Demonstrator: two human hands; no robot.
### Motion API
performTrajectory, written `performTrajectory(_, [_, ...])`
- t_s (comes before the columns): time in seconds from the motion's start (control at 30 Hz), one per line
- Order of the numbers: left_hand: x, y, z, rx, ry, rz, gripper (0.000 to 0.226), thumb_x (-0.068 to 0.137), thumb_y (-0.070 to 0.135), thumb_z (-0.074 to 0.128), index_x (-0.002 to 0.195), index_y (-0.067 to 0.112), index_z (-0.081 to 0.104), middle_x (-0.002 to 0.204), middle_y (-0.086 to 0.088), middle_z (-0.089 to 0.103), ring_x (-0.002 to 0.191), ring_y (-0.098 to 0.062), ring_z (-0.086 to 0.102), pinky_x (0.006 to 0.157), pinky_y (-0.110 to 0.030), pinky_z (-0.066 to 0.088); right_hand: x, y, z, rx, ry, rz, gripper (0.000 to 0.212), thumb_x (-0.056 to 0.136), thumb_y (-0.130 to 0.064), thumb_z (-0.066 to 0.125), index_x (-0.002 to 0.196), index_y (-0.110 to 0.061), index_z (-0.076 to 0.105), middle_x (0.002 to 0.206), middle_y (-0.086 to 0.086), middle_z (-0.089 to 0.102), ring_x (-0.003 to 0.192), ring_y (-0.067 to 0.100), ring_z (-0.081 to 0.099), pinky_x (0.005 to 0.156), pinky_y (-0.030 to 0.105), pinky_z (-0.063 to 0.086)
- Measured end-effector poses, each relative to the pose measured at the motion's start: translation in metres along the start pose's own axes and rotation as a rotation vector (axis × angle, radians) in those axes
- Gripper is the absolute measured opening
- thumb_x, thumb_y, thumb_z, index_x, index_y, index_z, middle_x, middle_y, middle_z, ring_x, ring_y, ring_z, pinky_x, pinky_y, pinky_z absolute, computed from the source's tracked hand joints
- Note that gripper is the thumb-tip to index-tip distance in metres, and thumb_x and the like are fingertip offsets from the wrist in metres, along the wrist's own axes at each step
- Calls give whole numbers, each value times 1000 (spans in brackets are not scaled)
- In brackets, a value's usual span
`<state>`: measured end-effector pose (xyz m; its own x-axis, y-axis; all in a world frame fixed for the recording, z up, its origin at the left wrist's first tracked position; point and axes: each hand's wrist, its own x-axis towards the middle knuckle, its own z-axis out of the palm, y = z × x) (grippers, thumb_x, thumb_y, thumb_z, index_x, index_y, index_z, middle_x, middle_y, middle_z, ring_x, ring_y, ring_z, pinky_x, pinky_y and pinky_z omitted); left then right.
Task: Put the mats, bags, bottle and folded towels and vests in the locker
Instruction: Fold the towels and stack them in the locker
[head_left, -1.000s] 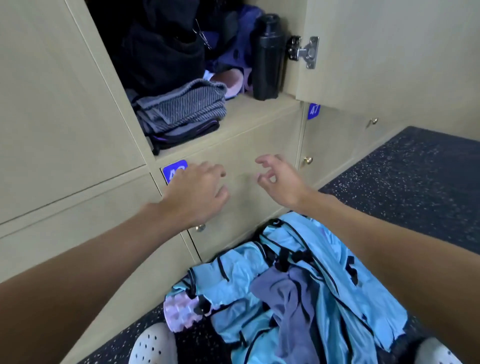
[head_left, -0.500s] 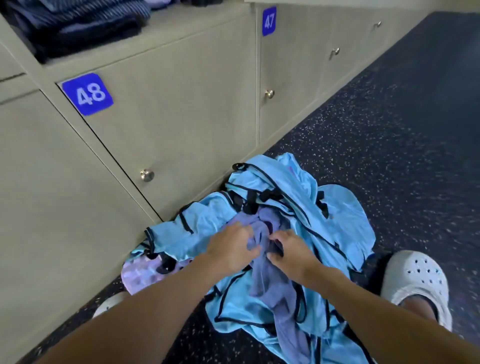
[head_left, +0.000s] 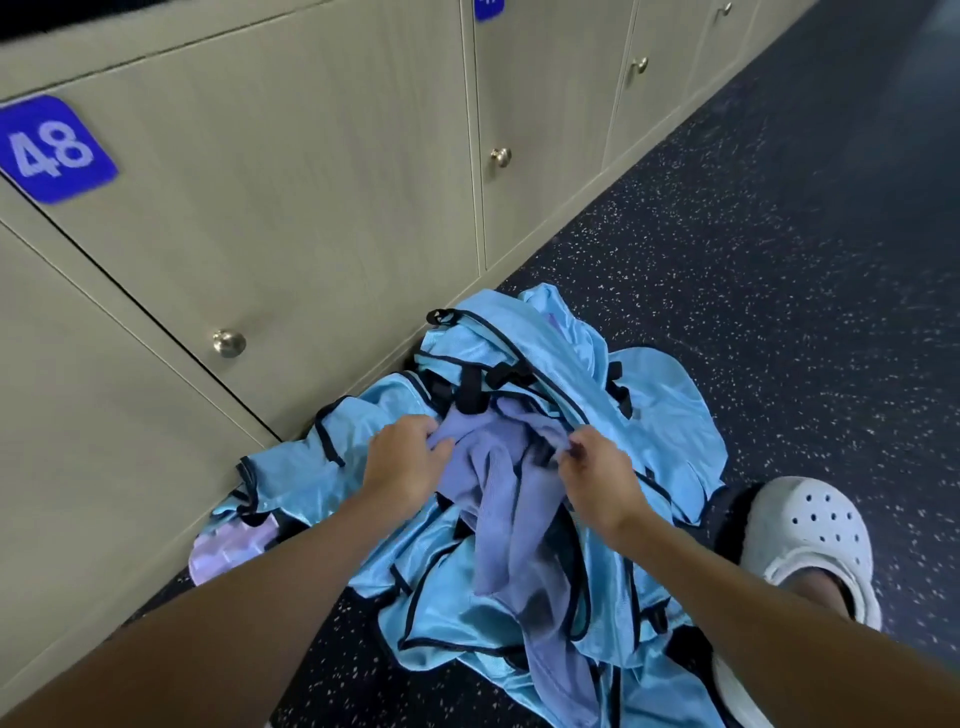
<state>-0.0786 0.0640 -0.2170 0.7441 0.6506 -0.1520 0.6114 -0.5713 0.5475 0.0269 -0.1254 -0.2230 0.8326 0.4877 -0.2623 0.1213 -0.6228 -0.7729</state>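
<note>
Down on the speckled floor (head_left: 779, 234), along the edge where it meets the lockers, lies a loose heap of shiny blue vests (head_left: 660, 431) with black trim. It sits at the foot of the closed locker door (head_left: 311, 197) with the number plate 48 (head_left: 52, 148) and a round knob (head_left: 228, 343). On top of the heap is a purple vest (head_left: 498, 504), and both hands are in it. The left hand (head_left: 402, 462) has its fingers curled into the cloth at one side. The right hand (head_left: 597, 478) pinches a fold near the other side. From where I stand this looks like the start of lifting that vest out for folding. None of the vests here is folded yet, so the vest part of the job seems barely begun. A pale lilac thing (head_left: 228, 548) pokes out from under the heap's left end; I can't tell what it is. A white clog (head_left: 810, 540) stands just beside the heap. The inside of the open locker isn't in view, so what is stowed there can't be judged.
</note>
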Motion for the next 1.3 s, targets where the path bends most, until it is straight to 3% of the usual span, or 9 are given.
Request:
performTrajectory(0.23, [-26,32,-80,-190,120,94,30,93,11,62,65,10,55,59,-1,47,55,-15,40,48,-17,31,-22,-59,-51,211,200,-54,13,102,-19,47,100,-8,53,75,7,57,69,20,50,60,33,42])
performTrajectory(0.43, [-64,76,-167,-238,318,186,29,90,11,64,63,7,56,57,0,45,56,-17,38,48,-20,29,-53,-137,-112,317,348,-206,18,101,-18,49,88,-14,61,84,4,65,80,20,60,75,32,50])
performTrajectory(0.57, [-85,81,-198,-390,322,153,21,86,29,72,83,9,69,77,-10,68,67,-23,57,63,-28,47,-73,-165,-136,431,372,-227,26,99,-14,48,80,-10,66,67,-7,62,67,13,53,60,24,42])
performTrajectory(0.63, [-91,71,-193,-375,236,65,35,83,34,78,105,10,68,91,-9,70,80,-23,64,75,-31,52,-78,-158,-132,395,273,-156,20,98,-14,49,103,-2,64,87,12,63,86,26,57,70,25,47])
performTrajectory(0.73, [-93,40,-165,-321,157,-38,49,86,22,75,127,1,58,82,-2,64,75,-19,58,71,-27,45,-79,-125,-111,371,138,-3,59,99,-11,51,152,-2,26,144,13,49,131,27,46,105,33,37])
performTrajectory(0.9, [-96,-8,-112,-225,36,-125,45,90,27,72,127,5,59,116,-9,65,97,-22,61,79,-27,43,-77,-61,-66,273,24,186,41,97,-1,45,138,1,42,87,9,50,58,13,49,51,21,39])
performTrajectory(1.03, [-89,-37,-68,-169,-97,-146,25,87,31,75,92,21,53,93,-2,54,86,-21,55,76,-29,41,-75,-19,-26,144,-17,259,25,93,1,48,116,-9,52,93,14,51,73,24,47,60,25,37])
performTrajectory(1.13, [-89,-52,-35,-130,-165,-118,44,87,29,72,71,24,31,70,4,32,68,-15,34,58,-30,24,-73,2,-10,111,-7,288,22,89,0,52,110,8,53,85,24,53,74,32,51,57,29,31])
performTrajectory(1.3, [-81,-71,0,-126,-214,-73,56,93,19,65,58,21,22,46,9,18,43,-7,20,48,-25,16,-64,19,2,24,-8,277,22,89,-6,59,78,-10,40,66,3,42,57,15,38,45,25,25])
